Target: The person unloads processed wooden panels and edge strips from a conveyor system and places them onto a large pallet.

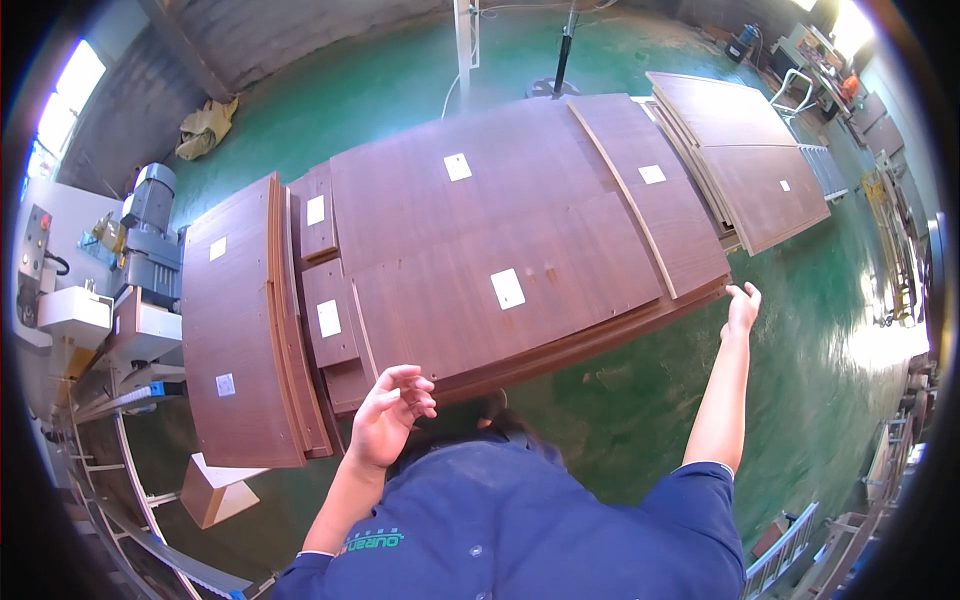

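Note:
Before me lies a stack of dark brown wood panels (430,325) with white paper labels on top. My left hand (392,408) is raised over the near left edge of the stack, its fingers loosely bent and apart, with nothing in them. At the stack's near right corner is my right hand (740,308), fingers apart beside the panel edge. Whether its fingertips touch the corner cannot be made out. A narrow wood strip (630,205) lies across the right part of the stack. Smaller labelled panels (335,345) rest at its left end.
Another stack of brown panels (235,300) stands at the left, a further one (765,185) at the far right. A machine with a grey motor (152,225) is beyond the left stack. A white and brown box-like piece (215,490) sits on the green floor (800,330).

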A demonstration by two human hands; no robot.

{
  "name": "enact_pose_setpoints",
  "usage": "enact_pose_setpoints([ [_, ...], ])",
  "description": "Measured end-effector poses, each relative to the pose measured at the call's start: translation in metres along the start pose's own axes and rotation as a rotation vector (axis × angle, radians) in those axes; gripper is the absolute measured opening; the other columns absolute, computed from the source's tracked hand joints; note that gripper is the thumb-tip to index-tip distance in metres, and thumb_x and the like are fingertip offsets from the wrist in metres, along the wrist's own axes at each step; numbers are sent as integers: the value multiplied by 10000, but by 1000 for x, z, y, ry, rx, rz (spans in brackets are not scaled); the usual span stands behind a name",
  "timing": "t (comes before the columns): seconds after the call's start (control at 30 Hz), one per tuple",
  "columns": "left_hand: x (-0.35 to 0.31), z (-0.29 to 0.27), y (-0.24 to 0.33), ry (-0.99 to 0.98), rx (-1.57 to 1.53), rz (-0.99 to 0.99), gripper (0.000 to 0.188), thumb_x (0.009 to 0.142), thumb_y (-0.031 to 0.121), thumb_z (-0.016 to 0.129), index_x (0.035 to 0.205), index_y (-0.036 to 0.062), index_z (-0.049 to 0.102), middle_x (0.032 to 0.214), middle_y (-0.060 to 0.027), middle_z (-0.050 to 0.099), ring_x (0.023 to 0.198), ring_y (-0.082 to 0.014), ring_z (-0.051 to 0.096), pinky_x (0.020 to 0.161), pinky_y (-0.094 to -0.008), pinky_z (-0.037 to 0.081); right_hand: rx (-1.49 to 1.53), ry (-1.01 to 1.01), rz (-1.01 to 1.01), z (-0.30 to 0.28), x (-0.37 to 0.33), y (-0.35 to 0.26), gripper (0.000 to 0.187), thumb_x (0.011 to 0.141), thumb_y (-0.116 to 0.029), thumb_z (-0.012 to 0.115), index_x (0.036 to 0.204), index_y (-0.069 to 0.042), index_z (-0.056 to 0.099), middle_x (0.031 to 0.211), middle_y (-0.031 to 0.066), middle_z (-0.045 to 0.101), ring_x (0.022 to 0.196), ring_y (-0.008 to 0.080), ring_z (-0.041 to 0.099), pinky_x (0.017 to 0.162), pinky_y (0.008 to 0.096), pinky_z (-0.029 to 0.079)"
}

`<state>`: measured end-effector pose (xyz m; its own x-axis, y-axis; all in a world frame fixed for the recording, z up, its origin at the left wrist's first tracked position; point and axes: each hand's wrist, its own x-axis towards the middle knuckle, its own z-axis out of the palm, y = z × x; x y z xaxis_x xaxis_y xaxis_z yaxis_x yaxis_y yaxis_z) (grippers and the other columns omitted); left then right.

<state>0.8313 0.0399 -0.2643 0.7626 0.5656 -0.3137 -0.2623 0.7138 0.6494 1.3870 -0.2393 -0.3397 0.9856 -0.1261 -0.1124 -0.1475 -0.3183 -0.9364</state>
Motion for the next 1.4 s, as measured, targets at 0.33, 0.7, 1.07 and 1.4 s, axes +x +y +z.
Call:
enact_pose_setpoints([
  [0.33, -3, -3, 4, 17, 48, -9, 423, 829, 209, 556, 1208, 23, 525, 1068, -132, 614, 926, -226, 602, 857, -374, 484, -406, -153, -401, 54, 1, 64, 766, 810, -258, 756, 1428, -8, 378, 1524, 240, 252, 1428, 295, 228, 1154, 392, 192],
  [0.7, -86, -68, 30, 109, -7, 184, 354, 889, 178, 539, 1209, 28, 528, 1084, -92, 600, 961, -178, 588, 861, -324, 466, -634, 148, -567, 76, -51, 22, 491, 842, -216, 670, 1241, 49, 564, 1169, 220, 623, 1027, 340, 625, 907, 401, 518],
  [1.07, -229, -166, 99, 462, -46, 596, 243, 888, 153, 501, 1100, 52, 565, 971, -61, 606, 877, -146, 574, 826, -283, 456, 129, -1100, -632, 257, -546, -99, 403, 845, -24, 588, 1243, -3, 529, 1218, 91, 528, 1138, 205, 480, 980, 329, 374],
  [1.4, -410, -313, 107, 858, -11, 788, 292, 877, 157, 490, 1128, 20, 550, 989, -92, 612, 882, -160, 585, 822, -297, 463, 153, -1699, -405, 375, -848, -138, 480, 891, -167, 579, 1298, 40, 431, 1163, 155, 549, 1037, 236, 559, 908, 354, 462],
])
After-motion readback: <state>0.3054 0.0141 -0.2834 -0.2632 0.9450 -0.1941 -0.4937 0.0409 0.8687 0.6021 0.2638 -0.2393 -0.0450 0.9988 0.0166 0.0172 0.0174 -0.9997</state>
